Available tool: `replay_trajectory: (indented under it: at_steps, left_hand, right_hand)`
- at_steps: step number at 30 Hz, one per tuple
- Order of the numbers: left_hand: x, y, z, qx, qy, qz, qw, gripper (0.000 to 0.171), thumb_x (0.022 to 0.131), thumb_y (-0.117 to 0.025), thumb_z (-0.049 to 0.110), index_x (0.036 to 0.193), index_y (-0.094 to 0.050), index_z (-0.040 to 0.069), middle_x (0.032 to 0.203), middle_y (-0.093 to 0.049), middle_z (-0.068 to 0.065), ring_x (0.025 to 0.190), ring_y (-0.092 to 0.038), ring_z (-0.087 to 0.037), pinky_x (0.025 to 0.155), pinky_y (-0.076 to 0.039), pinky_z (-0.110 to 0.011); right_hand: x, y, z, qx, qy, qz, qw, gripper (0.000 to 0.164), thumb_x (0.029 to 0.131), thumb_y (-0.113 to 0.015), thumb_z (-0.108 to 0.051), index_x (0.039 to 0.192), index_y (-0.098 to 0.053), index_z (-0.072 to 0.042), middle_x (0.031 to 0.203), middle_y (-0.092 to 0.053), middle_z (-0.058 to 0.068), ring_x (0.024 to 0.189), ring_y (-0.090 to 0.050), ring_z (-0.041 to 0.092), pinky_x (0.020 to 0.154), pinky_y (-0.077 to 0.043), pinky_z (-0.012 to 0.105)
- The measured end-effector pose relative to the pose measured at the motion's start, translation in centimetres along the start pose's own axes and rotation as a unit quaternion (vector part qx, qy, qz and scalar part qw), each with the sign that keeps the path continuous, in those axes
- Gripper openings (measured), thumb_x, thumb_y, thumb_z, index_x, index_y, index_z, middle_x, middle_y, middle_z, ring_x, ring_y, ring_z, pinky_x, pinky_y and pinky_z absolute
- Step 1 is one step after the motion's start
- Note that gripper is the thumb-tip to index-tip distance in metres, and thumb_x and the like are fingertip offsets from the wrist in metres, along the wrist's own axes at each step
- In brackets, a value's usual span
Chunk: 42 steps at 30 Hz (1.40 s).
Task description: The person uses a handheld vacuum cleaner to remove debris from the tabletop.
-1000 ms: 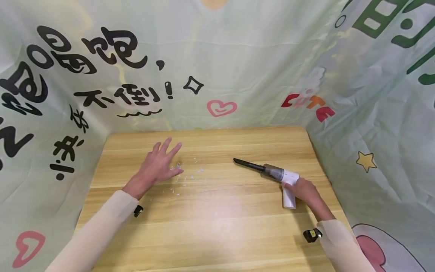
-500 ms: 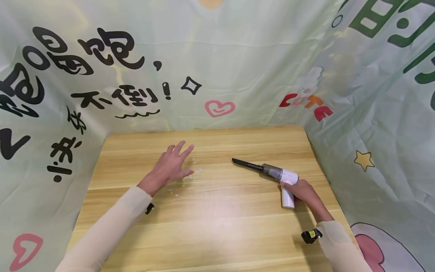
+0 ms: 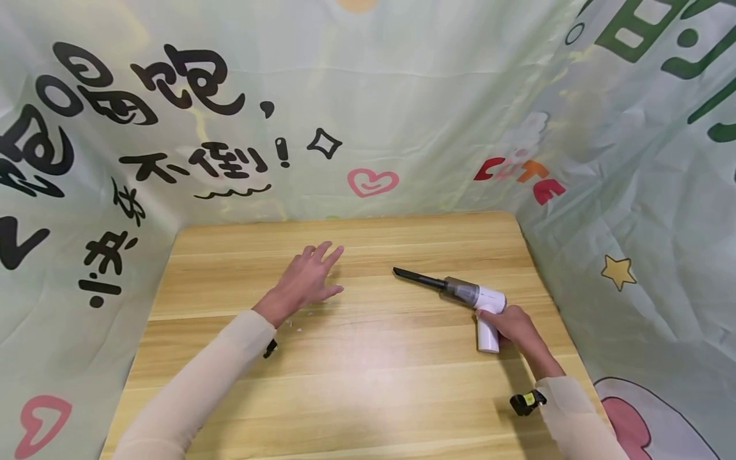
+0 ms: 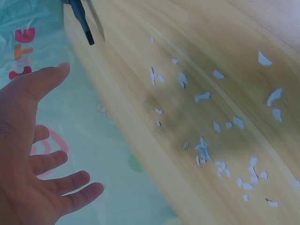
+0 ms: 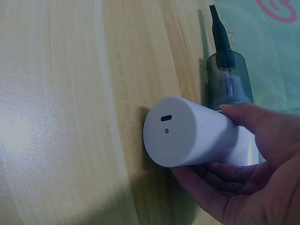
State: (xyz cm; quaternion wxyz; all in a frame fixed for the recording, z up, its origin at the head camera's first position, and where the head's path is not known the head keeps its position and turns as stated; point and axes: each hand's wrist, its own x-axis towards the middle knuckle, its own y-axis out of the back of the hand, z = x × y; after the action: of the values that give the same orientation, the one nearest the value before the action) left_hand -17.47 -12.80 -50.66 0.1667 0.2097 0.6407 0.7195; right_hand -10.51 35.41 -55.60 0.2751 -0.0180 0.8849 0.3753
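My right hand grips the white handle of a handheld vacuum cleaner, thumb on one side and fingers curled beneath, as the right wrist view shows. Its clear grey dust cup and black crevice nozzle point left across the table. Over the table's left-middle part, my left hand is held with its fingers spread, holding nothing. Small white paper scraps lie scattered on the wood below it; in the head view the hand and forearm hide most of them.
The wooden table is bordered at the back and sides by a printed fabric curtain. A small black camera sits at the right wrist, another at the left.
My left hand has moved right over the paper scraps, fingers still spread, covering more of them in the head view. The right hand and vacuum cleaner have stayed in place.
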Motion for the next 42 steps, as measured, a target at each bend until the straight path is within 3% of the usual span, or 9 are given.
replay_trajectory:
  at_steps: [10,21,42]
  left_hand:
    - [1.0,-0.7,0.9,0.004,-0.009,-0.008,0.9999,0.085,0.091,-0.073,0.057,0.159,-0.043,0.014,0.154,-0.052,-0.017,0.127,-0.061,-0.043,0.094,-0.058,-0.051]
    - [1.8,-1.4,1.6,-0.024,-0.018,-0.001,0.9996,0.077,0.093,-0.076,0.048,0.155,-0.049,0.012,0.151,-0.055,-0.018,0.127,-0.062,-0.04,0.096,-0.059,-0.049]
    - [3.5,-2.6,3.3,-0.026,-0.045,-0.007,0.9986,0.07,0.095,-0.074,0.045,0.153,-0.051,0.013,0.149,-0.058,-0.015,0.129,-0.062,-0.035,0.105,-0.055,-0.045]
  right_hand:
    - [0.4,-0.4,0.3,-0.021,-0.005,0.025,0.999,0.057,0.093,-0.072,-0.047,0.095,-0.063,0.009,0.08,-0.068,0.017,0.062,-0.065,0.018,0.057,-0.058,0.035]
    - [0.4,-0.2,0.3,-0.034,-0.011,0.05,0.998,0.056,0.09,-0.074,-0.051,0.086,-0.062,0.003,0.075,-0.066,0.012,0.061,-0.062,0.018,0.053,-0.052,0.031]
    - [0.5,-0.6,-0.7,-0.06,0.038,0.082,0.994,0.054,0.089,-0.076,-0.048,0.082,-0.066,0.005,0.071,-0.064,0.011,0.061,-0.056,0.019,0.051,-0.045,0.03]
